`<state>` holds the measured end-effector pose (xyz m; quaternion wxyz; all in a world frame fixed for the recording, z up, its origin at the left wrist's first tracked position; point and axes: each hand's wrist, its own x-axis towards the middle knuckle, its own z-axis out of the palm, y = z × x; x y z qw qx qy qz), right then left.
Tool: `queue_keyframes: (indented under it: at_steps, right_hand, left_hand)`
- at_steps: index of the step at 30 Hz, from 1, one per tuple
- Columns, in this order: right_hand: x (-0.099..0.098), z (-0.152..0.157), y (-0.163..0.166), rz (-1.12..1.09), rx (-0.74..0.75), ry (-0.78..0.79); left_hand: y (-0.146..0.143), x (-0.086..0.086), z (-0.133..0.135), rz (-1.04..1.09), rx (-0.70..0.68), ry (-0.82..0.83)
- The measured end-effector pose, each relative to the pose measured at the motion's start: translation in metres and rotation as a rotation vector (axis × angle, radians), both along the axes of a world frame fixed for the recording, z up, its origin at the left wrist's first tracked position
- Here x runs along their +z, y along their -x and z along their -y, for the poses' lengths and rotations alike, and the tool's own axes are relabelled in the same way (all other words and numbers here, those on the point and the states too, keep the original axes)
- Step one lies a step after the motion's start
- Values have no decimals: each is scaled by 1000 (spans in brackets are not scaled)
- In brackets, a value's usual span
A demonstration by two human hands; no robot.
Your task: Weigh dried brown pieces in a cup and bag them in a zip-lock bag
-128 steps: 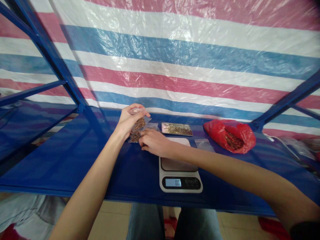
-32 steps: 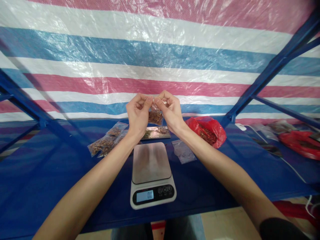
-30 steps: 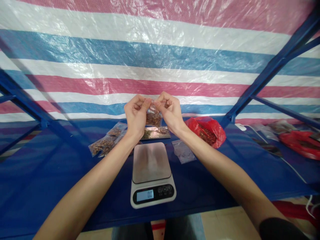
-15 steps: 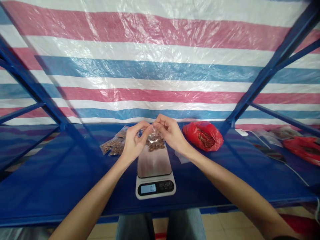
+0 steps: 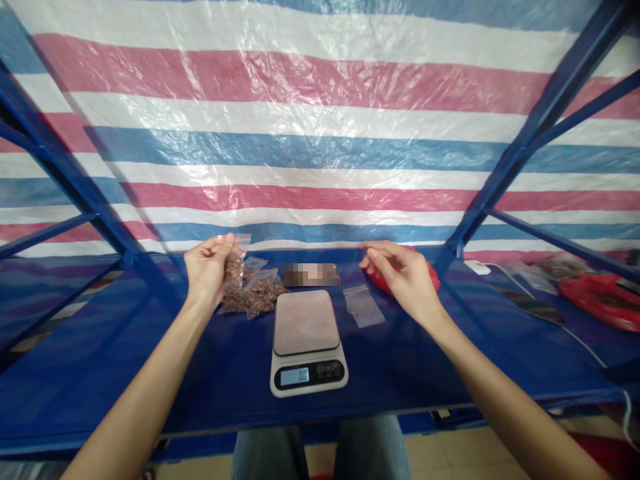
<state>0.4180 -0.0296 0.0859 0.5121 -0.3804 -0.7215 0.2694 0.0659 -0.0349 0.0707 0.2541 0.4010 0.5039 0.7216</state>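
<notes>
My left hand [image 5: 207,267] pinches the top of a small clear zip bag [image 5: 234,270] filled with brown dried pieces. It hangs over other filled zip bags [image 5: 264,297] lying left of the scale. My right hand [image 5: 400,267], its fingers loosely bent and thumb apart, hovers in front of the red plastic bag [image 5: 379,281] and hides much of it; nothing shows in its grip. Between the hands stands a white digital kitchen scale [image 5: 306,323] with a bare plate, its display at 0.0. Beside it on the right lie flat clear zip bags [image 5: 365,308].
A flat, partly pixelated object [image 5: 311,275] lies behind the scale. Blue metal posts [image 5: 525,150] rise at both sides, with a striped plastic sheet [image 5: 310,140] at the back. Farther right are a white cable [image 5: 550,317] and another red bag [image 5: 595,300].
The filled zip bag has moved from above the scale to the left with my left hand. My right hand has let go and shifted right to the red bag. The scale plate is now uncovered.
</notes>
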Motion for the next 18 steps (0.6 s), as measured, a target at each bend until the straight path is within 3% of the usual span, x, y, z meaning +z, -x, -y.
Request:
queue_keyframes:
  at_steps: [4, 8, 13, 18]
  right_hand:
    - [-55, 5, -38, 141, -86, 78]
    - [-94, 12, -30, 371, -127, 99]
    - [-103, 8, -10, 511, -180, 83]
    - [-91, 17, -20, 336, -205, 83]
  left_hand:
    - [54, -38, -24, -368, 86, 215]
    - [68, -67, -40, -479, 58, 252]
    - [74, -81, -44, -538, 81, 265]
    - [82, -87, -43, -538, 113, 254]
